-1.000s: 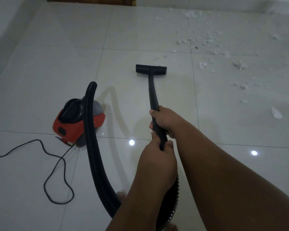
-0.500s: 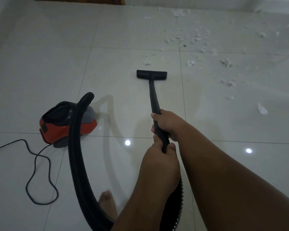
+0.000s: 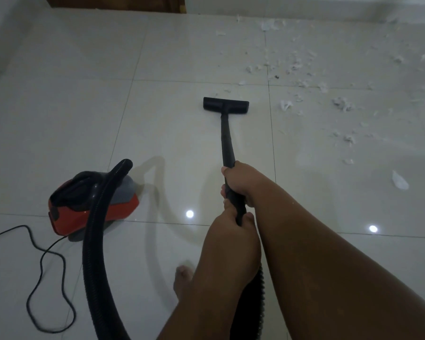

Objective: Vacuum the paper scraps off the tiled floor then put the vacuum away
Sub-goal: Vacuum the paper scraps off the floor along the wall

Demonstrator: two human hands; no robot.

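A glossy white tiled floor [image 3: 88,123] fills nearly the whole frame, its grout lines running in a wide grid and two small bright light reflections showing in the lower middle and lower right. A strip of dark wooden door or trim [image 3: 118,3] sits at the top edge, left of centre.

Two bare forearms reach in from the lower right. A black ribbed hose [image 3: 93,241] arcs up from the bottom edge, left of centre, and curves over to the red and black canister vacuum [image 3: 84,207], which stands on the floor at the left of the frame. Another stretch of the hose shows between the forearms near the bottom.

The black wand [image 3: 226,141] runs from the hands up toward the middle of the frame and ends in the flat black floor nozzle [image 3: 225,105], which lies on a clean patch of tile just left of the mess. The right hand [image 3: 241,177] is clenched around the wand higher up; the left hand [image 3: 231,239] is clenched around it just below, and the two hands nearly touch.

The torn white paper scraps [image 3: 304,77] are scattered across the upper right of the frame, with one larger piece [image 3: 400,180] lying apart at the right edge.

A thin black power cord [image 3: 42,261] loops over the floor at the lower left, leading to the vacuum. A bare foot [image 3: 182,280] shows at the bottom centre, beside the left forearm.
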